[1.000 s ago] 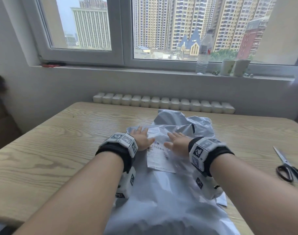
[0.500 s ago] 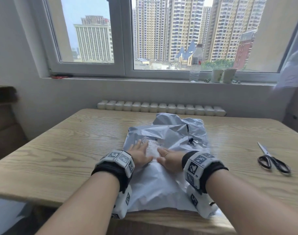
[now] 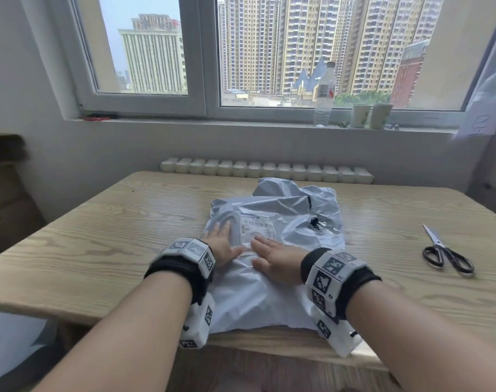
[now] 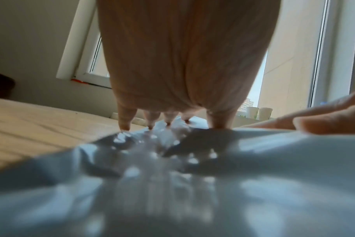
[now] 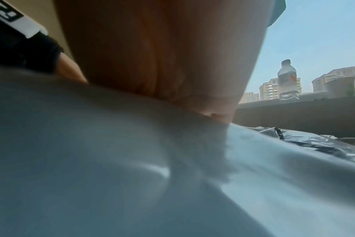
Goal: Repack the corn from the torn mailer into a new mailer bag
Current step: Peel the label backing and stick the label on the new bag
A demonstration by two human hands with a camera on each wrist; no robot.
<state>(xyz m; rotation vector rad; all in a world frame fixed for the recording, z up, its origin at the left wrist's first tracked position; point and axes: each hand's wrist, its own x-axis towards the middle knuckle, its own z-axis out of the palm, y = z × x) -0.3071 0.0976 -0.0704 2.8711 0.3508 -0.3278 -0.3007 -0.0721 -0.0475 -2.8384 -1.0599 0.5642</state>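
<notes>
A grey-white plastic mailer (image 3: 269, 295) lies on the wooden table (image 3: 85, 250), its near end reaching the front edge. A white shipping label (image 3: 255, 227) is stuck on its top. A small dark tear (image 3: 314, 223) shows on its right side. My left hand (image 3: 222, 244) lies flat on the mailer left of the label, fingers straight (image 4: 125, 123). My right hand (image 3: 275, 257) lies flat on the near edge of the label. A second crumpled grey bag (image 3: 283, 189) sticks out behind. No corn is visible.
Black-handled scissors (image 3: 444, 254) lie on the table at the right. A water bottle (image 3: 324, 94) and two paper cups (image 3: 371, 116) stand on the windowsill. A white radiator (image 3: 266, 169) runs behind the table's far edge.
Both hands have stayed flat on the mailer while the whole bag slid away from me onto the table; its near end no longer hangs over the front edge.
</notes>
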